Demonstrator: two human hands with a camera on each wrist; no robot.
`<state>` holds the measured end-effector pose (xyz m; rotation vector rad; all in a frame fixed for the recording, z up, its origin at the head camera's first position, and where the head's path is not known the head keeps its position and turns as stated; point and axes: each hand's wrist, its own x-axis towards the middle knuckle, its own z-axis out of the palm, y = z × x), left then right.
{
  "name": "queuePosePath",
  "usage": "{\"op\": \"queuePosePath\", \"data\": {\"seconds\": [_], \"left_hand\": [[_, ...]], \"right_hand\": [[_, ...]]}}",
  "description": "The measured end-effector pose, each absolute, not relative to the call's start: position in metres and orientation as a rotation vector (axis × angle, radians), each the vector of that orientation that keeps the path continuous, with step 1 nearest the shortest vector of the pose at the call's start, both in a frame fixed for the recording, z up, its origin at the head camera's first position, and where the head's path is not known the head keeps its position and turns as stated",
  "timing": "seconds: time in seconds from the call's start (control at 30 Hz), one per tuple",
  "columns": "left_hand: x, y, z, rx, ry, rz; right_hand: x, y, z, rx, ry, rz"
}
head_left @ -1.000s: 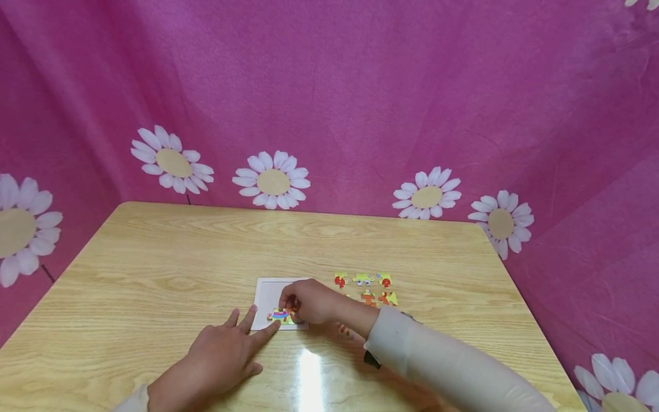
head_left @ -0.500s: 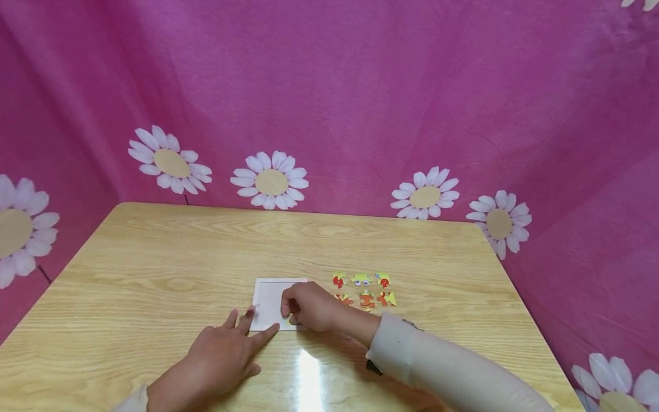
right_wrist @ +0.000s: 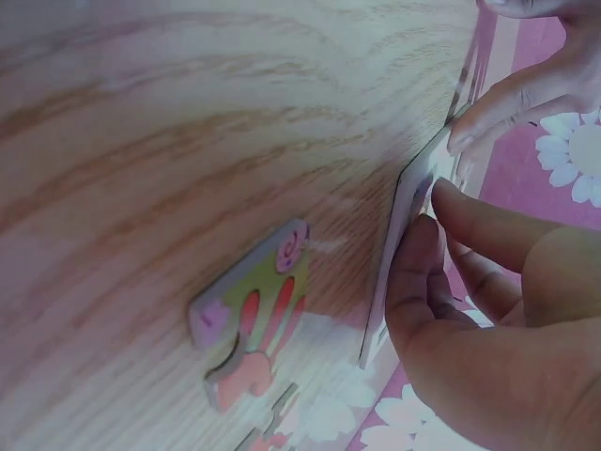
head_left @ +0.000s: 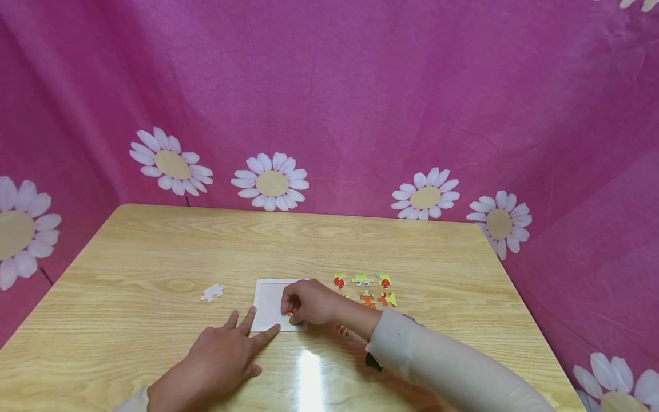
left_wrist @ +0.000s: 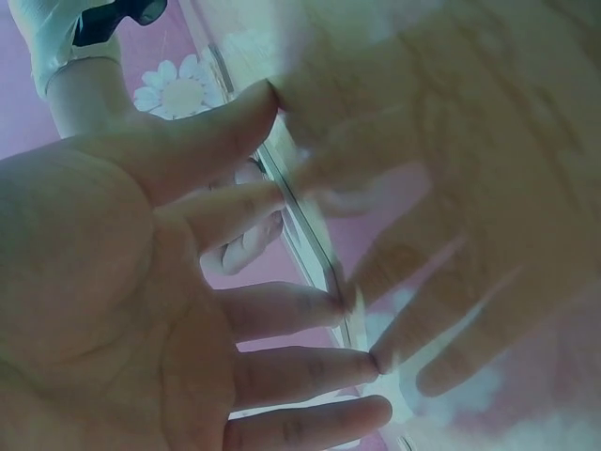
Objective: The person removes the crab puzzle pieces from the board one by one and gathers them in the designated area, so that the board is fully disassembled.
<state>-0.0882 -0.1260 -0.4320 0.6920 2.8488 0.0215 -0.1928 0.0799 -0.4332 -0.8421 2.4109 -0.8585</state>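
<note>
A shallow white puzzle tray [head_left: 266, 300] lies on the table. My left hand [head_left: 223, 352], fingers spread, rests two fingertips on its lower left side and front edge. Over the tray's right part, the fingers of my right hand [head_left: 311, 303] are curled down, pinching a small yellow-and-red puzzle piece [head_left: 290, 317], mostly hidden by the fingers. To the left of the tray lies a loose white-faced puzzle piece [head_left: 212, 292]. In the right wrist view, a yellow piece with red and pink drawings [right_wrist: 254, 315] lies on the table beside the tray.
Several colourful puzzle pieces [head_left: 362, 280] are laid out in rows right of the tray, partly under my right forearm. The wooden table [head_left: 170, 246] meets a pink flowered cloth [head_left: 329, 103] at the back and sides.
The rainbow-coloured piece in the tray a second ago is gone from it. A white-faced piece now lies on the table to the left. Both hands have hardly moved.
</note>
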Motion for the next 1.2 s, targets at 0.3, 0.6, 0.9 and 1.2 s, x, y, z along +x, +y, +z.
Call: {"op": "queuePosePath", "data": {"seconds": [0.3,0.6,0.9,1.2], "left_hand": [[-0.089,-0.125,-0.431,0.687,2.835,-0.002],[-0.090,-0.126,-0.432,0.691,2.822,0.033],[-0.088,-0.126,-0.430,0.709,2.827,0.013],[-0.089,-0.128,-0.430,0.717,2.833,0.020]], "right_hand": [[-0.195,0.075,-0.433,-0.799,2.424,-0.899],[-0.203,0.060,-0.433,-0.702,2.410,-0.998],[-0.213,0.030,-0.434,-0.677,2.392,-1.099],[-0.226,-0.012,-0.431,-0.746,2.392,-1.066]]}}
